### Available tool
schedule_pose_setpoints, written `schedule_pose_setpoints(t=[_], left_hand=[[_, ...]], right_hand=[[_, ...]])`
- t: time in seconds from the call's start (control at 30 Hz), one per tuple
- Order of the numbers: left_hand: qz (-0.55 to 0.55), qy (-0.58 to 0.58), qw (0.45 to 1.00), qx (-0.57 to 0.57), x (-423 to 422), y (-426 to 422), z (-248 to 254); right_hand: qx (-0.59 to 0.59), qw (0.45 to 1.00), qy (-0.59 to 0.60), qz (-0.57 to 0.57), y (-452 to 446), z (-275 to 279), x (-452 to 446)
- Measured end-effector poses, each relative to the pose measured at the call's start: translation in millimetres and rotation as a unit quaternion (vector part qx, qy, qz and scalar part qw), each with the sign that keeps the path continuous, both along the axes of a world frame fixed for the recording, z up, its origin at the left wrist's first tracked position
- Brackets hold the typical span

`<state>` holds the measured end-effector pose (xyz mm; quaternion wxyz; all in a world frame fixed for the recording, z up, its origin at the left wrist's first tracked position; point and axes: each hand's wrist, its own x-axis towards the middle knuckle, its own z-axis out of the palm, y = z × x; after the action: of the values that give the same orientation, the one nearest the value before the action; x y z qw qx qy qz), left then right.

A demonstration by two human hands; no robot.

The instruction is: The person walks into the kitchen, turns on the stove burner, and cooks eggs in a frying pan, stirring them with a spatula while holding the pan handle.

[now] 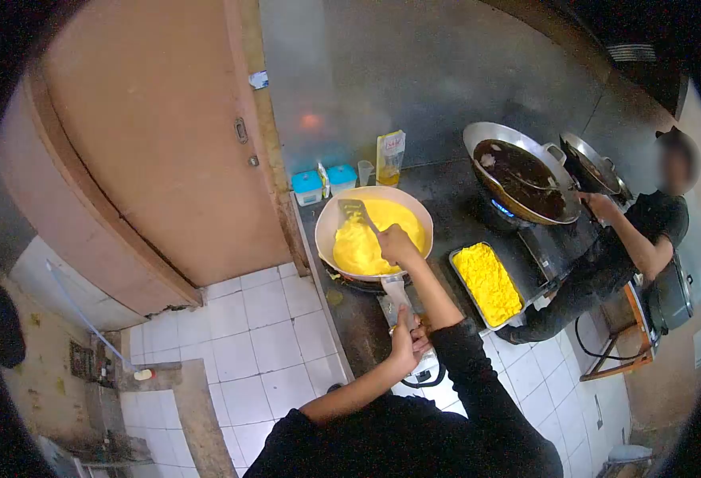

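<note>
My right hand (398, 245) is closed around a spatula (353, 210), whose broad dark blade rests in the yellow egg. The egg (394, 223) looks runny on the right and lumpy on the left. It lies in a pale, deep frying pan (326, 227) on a stove. My left hand (408, 346) grips the pan's handle (396, 294), with a cloth-like or wrapped light covering partly seen there. Right of the pan sits a metal tray (490, 326) filled with lumpy yellow scrambled egg (487, 285).
At the right, a person (661, 227) holds a tool over a large wok (557, 153) of dark oil above a blue flame (501, 208). Another wok (625, 190) stands behind. Blue-lidded containers (307, 187) and an oil pouch (390, 159) line the back. A closed door (151, 143) is left.
</note>
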<state>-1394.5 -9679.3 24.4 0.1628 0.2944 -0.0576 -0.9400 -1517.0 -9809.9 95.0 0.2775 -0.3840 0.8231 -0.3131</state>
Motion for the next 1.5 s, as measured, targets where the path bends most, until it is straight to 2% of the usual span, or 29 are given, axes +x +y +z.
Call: schedule_pose_setpoints(t=[0.1, 0.13, 0.17, 0.23, 0.3, 0.43, 0.5, 0.53, 0.6, 0.67, 0.7, 0.73, 0.77, 0.83, 0.9, 0.93, 1.0, 1.07, 1.1, 1.17, 1.2, 1.27, 1.3, 1.37, 1.5], left_hand=[[-0.004, 0.029, 1.0, 0.004, 4, 0, 16], [-0.004, 0.032, 0.999, 0.003, 3, -1, 12], [-0.012, 0.076, 0.997, -0.005, 3, -1, 7], [-0.018, 0.12, 0.993, -0.008, 2, 0, 1], [-0.001, 0.111, 0.994, -0.012, 2, 0, 2], [-0.006, 0.126, 0.992, -0.009, 3, -1, 9], [-0.021, 0.053, 0.998, 0.025, 5, -4, 22], [-0.019, 0.053, 0.998, 0.025, 6, -5, 20], [-0.03, 0.151, 0.988, -0.009, 9, -4, 14], [-0.031, 0.112, 0.993, -0.008, 10, -5, 12], [-0.036, 0.074, 0.997, -0.006, 10, -5, 11], [-0.033, 0.075, 0.997, -0.006, 12, -6, 12], [-0.043, 0.067, 0.997, -0.001, 15, -7, 15], [-0.068, 0.046, 0.996, -0.021, 15, -9, 11], [-0.096, 0.048, 0.994, -0.013, 18, -14, 18], [-0.11, 0.081, 0.99, -0.022, 18, -15, 13], [-0.113, 0.061, 0.991, -0.041, 18, -15, 15], [-0.118, 0.041, 0.99, -0.061, 22, -16, 25], [-0.111, 0.036, 0.991, -0.06, 21, -16, 26], [-0.107, 0.049, 0.991, -0.059, 21, -15, 26], [-0.118, 0.06, 0.989, -0.072, 23, -15, 29], [-0.09, 0.091, 0.99, -0.056, 20, -13, 13], [-0.088, 0.087, 0.991, -0.05, 21, -14, 12], [-0.094, 0.081, 0.992, -0.024, 23, -16, 9], [-0.099, 0.076, 0.991, -0.036, 22, -14, 7]], right_hand=[[-0.038, 0.997, 0.038, -0.053, -5, -17, -27], [-0.038, 0.982, 0.177, 0.042, -5, -38, -54], [-0.052, 0.976, 0.203, 0.053, 10, -24, -62], [-0.07, 0.983, 0.145, -0.087, 31, 9, -58], [-0.042, 0.974, 0.211, -0.063, 42, 13, -74], [-0.007, 0.979, 0.188, -0.082, 44, 22, -67], [-0.006, 0.972, 0.205, -0.113, 34, 9, -60], [-0.017, 0.974, 0.197, -0.107, 30, 3, -59], [-0.056, 0.971, 0.207, -0.106, 21, -9, -59], [-0.093, 0.967, 0.214, -0.104, 6, -30, -71], [-0.071, 0.969, 0.232, -0.05, -7, -52, -93], [-0.049, 0.967, 0.251, 0.004, -12, -50, -97], [-0.051, 0.966, 0.253, 0.007, -16, -49, -99], [-0.074, 0.974, 0.177, 0.124, -22, -25, -105], [-0.012, 0.973, 0.168, 0.16, -36, 1, -114], [-0.005, 0.973, 0.148, 0.179, -47, 3, -127], [-0.001, 0.972, 0.118, 0.205, -65, 17, -134], [0.148, 0.95, 0.099, 0.255, -81, 50, -125], [0.146, 0.949, 0.095, 0.263, -92, 60, -121], [0.276, 0.909, 0.049, 0.307, -117, 68, -116], [0.273, 0.909, 0.038, 0.314, -129, 66, -114], [0.399, 0.864, -0.054, 0.301, -155, 63, -116], [0.392, 0.866, -0.062, 0.306, -163, 65, -113], [0.505, 0.794, -0.055, 0.334, -175, 75, -98], [0.561, 0.755, 0.024, 0.338, -178, 91, -75]])
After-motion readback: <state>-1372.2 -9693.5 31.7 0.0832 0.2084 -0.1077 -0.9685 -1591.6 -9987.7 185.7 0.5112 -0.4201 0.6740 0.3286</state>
